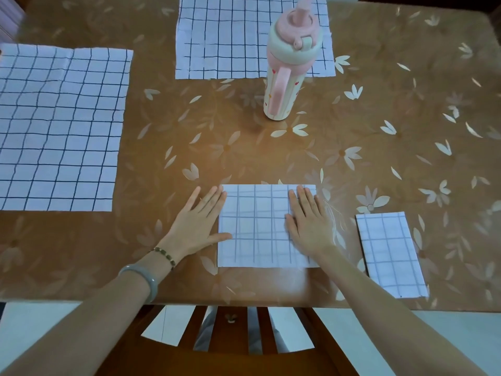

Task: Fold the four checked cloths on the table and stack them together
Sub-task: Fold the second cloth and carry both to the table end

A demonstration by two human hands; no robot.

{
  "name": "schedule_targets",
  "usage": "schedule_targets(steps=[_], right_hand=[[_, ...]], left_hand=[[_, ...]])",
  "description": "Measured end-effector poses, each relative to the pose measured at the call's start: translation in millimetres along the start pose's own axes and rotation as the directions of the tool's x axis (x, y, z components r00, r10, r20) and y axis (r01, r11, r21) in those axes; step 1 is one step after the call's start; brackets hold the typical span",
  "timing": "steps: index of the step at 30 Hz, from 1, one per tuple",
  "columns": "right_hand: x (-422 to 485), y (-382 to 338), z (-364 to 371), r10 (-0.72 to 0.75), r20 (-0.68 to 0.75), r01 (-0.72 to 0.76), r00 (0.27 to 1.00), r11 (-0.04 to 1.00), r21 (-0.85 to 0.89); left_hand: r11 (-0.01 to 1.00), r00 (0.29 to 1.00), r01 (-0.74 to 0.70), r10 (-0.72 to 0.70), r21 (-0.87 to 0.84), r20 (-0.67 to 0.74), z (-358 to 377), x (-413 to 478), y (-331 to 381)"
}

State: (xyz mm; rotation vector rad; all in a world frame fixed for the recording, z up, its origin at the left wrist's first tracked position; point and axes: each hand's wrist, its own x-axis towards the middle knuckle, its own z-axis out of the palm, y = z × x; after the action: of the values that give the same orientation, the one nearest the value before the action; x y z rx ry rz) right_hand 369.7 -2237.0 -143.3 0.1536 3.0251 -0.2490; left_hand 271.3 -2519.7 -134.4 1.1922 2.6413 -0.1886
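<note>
A partly folded white checked cloth (257, 229) lies near the table's front edge. My left hand (202, 225) rests flat, fingers apart, at the cloth's left edge, thumb on the cloth. My right hand (309, 223) presses flat on its right part. A narrow folded cloth (390, 253) lies to the right. An unfolded checked cloth (59, 126) is spread at the left. Another unfolded cloth (230, 39) lies at the back, partly behind a bottle.
A pink and cream bottle (287, 66) with a handle stands upright at the table's middle back. The table (379, 131) carries a brown flowered cover. A wooden chair back (235, 332) sits just below the front edge.
</note>
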Motion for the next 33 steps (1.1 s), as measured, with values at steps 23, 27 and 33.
schedule_targets(steps=[23, 27, 33], right_hand=[[1, -5, -6, 0.026, 0.05, -0.023, 0.998, 0.998, -0.059], [1, -6, -7, 0.034, 0.061, -0.031, 0.998, 0.998, -0.049], [2, -11, -9, 0.055, 0.08, -0.053, 0.995, 0.998, -0.033]], left_hand=[[0.016, 0.641, 0.428, -0.71, -0.903, 0.291, -45, 1, 92], [-0.175, 0.535, 0.453, -0.731, -0.874, 0.424, -53, 10, 82], [-0.105, 0.596, 0.577, -0.623, -0.81, 0.506, -56, 5, 64]])
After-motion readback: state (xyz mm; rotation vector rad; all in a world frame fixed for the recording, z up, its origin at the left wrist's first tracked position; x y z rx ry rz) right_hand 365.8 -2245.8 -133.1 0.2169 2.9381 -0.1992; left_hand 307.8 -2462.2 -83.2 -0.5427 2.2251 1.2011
